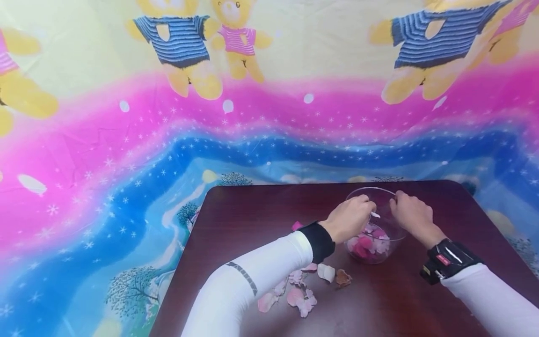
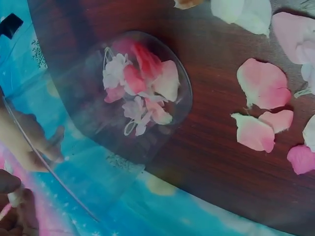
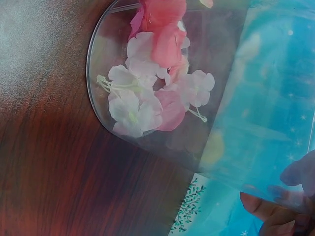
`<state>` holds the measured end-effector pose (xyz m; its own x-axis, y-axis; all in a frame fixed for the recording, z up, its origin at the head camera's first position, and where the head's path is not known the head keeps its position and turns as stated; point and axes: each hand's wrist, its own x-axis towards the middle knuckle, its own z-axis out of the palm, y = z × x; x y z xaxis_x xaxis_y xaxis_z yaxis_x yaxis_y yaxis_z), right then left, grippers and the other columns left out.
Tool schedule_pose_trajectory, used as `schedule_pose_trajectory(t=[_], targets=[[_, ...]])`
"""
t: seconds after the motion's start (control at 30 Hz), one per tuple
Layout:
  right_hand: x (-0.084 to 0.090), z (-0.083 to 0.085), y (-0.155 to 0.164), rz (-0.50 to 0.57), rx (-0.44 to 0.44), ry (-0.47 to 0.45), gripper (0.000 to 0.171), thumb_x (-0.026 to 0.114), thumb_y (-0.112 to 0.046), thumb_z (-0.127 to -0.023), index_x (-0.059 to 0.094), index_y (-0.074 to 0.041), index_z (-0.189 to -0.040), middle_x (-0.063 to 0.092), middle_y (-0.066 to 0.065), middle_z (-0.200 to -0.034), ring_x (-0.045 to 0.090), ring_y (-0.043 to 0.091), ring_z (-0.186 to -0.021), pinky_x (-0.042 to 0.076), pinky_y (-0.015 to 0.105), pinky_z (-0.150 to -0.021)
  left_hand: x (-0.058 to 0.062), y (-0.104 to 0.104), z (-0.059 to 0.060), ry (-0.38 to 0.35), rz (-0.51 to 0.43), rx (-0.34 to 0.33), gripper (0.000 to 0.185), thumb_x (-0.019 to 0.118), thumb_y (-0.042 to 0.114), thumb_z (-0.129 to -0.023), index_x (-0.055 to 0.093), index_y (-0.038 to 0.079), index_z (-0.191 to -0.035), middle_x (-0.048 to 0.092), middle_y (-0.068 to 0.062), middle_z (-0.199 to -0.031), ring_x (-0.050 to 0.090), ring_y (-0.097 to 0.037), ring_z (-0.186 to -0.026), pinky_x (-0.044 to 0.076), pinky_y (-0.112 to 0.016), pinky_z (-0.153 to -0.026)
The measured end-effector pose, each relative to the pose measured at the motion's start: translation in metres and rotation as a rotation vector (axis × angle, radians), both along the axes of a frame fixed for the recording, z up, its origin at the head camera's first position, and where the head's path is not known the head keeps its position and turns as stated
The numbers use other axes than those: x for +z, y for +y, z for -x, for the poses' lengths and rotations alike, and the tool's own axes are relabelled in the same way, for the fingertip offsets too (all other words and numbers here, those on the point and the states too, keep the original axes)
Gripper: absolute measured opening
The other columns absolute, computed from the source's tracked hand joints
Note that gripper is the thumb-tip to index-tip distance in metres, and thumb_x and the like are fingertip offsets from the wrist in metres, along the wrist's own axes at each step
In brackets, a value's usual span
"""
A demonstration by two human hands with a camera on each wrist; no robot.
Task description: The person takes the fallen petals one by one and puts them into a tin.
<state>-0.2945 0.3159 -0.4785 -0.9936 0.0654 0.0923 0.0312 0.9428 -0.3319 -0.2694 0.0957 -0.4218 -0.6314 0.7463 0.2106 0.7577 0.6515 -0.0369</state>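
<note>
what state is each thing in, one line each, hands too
Clear container: open-topped, standing on the table, partly filled
Petals and blossoms inside: loosely heaped at the bottom
Left hand: pinching a small white piece at the container's mouth
Right hand: gripping the container's rim
Pink petals outside: loose, scattered on the table
Brown petal: lying on the table
Black wristbands: worn, one on each wrist

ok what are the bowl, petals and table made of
Bowl: glass or clear plastic, smooth; transparent, with a bright edge. Petals: thin, matte, perhaps real or fabric; soft, wavy edges leave that open. Table: seemingly wood or laminate, slightly glossy; dark grain streaks and a pale reflection.
</note>
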Motion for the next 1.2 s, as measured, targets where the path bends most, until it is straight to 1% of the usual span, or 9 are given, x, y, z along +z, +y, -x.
schedule_pose_trajectory(t=[0.07,0.1,0.17,0.23,0.3,0.43,0.7,0.87,1.2], targets=[[0.001,0.000,0.000,-0.002,0.002,-0.002,0.031,0.045,-0.026,-0.102,0.056,0.003,-0.098,0.062,0.025,-0.077,0.061,0.041,-0.068,0.042,0.048,-0.050,-0.001,0.000,0.000,-0.039,0.052,0.028,0.044,0.058,0.043,-0.101,0.057,0.025,-0.142,0.063,0.004,-0.135,0.058,-0.008,-0.126,0.047,-0.019,-0.106],[0.001,0.000,0.000,-0.002,0.003,-0.005,0.031,0.045,-0.026,-0.102,0.057,0.003,-0.099,0.063,0.026,-0.078,0.062,0.042,-0.069,0.042,0.049,-0.050,-0.002,0.000,-0.001,-0.069,0.088,0.041,0.057,0.055,0.053,-0.100,0.046,0.029,-0.151,0.055,0.003,-0.148,0.051,-0.011,-0.137,0.042,-0.023,-0.113],[0.001,0.001,0.000,-0.004,0.005,-0.012,0.032,0.045,-0.026,-0.102,0.057,0.004,-0.102,0.064,0.027,-0.080,0.062,0.042,-0.069,0.043,0.050,-0.051,-0.004,-0.003,-0.004,-0.139,0.160,0.059,0.078,0.045,0.071,-0.096,0.019,0.038,-0.161,0.030,0.004,-0.167,0.027,-0.016,-0.155,0.029,-0.033,-0.125],[0.002,0.001,0.001,-0.006,0.005,-0.019,0.033,0.045,-0.026,-0.102,0.057,0.005,-0.103,0.064,0.026,-0.079,0.062,0.041,-0.068,0.043,0.049,-0.050,-0.006,-0.006,-0.007,-0.203,0.218,0.076,0.087,0.036,0.081,-0.091,-0.004,0.046,-0.160,0.005,0.007,-0.173,0.003,-0.018,-0.161,0.016,-0.039,-0.129],[0.002,0.000,0.001,-0.006,0.004,-0.023,0.034,0.045,-0.025,-0.102,0.057,0.006,-0.103,0.063,0.025,-0.077,0.061,0.039,-0.067,0.043,0.049,-0.050,-0.008,-0.010,-0.010,-0.235,0.227,0.072,0.089,0.034,0.084,-0.089,-0.012,0.050,-0.157,-0.005,0.007,-0.172,-0.006,-0.017,-0.160,0.008,-0.040,-0.130],[0.003,0.000,0.001,-0.007,0.001,-0.023,0.034,0.045,-0.025,-0.102,0.057,0.007,-0.105,0.063,0.025,-0.077,0.061,0.039,-0.067,0.043,0.048,-0.051,-0.010,-0.015,-0.013,-0.239,0.214,0.057,0.089,0.034,0.085,-0.089,-0.013,0.050,-0.156,-0.008,0.007,-0.172,-0.009,-0.017,-0.160,0.005,-0.041,-0.131],[0.000,0.000,0.000,-0.014,-0.009,-0.014,0.034,0.045,-0.025,-0.102,0.057,0.006,-0.109,0.065,0.031,-0.087,0.063,0.047,-0.075,0.046,0.054,-0.054,-0.008,-0.027,-0.021,-0.223,0.253,0.008,0.086,0.034,0.083,-0.090,-0.006,0.049,-0.158,-0.002,0.009,-0.172,-0.004,-0.018,-0.161,0.006,-0.041,-0.131],[-0.002,0.002,-0.003,-0.015,-0.006,-0.006,0.034,0.046,-0.026,-0.102,0.057,0.006,-0.109,0.065,0.033,-0.091,0.063,0.051,-0.079,0.046,0.057,-0.056,-0.008,-0.044,-0.028,-0.213,0.260,-0.027,0.084,0.033,0.082,-0.092,-0.002,0.047,-0.160,0.004,0.007,-0.172,-0.003,-0.019,-0.161,0.004,-0.042,-0.131],[0.001,0.001,0.000,0.001,0.004,-0.014,0.031,0.043,-0.027,-0.103,0.056,0.001,-0.100,0.064,0.029,-0.085,0.063,0.050,-0.079,0.042,0.052,-0.053,-0.021,-0.078,-0.025,-0.248,0.210,-0.031,0.082,0.035,0.077,-0.095,-0.001,0.045,-0.160,0.008,0.002,-0.173,0.000,-0.022,-0.161,0.005,-0.045,-0.131]])
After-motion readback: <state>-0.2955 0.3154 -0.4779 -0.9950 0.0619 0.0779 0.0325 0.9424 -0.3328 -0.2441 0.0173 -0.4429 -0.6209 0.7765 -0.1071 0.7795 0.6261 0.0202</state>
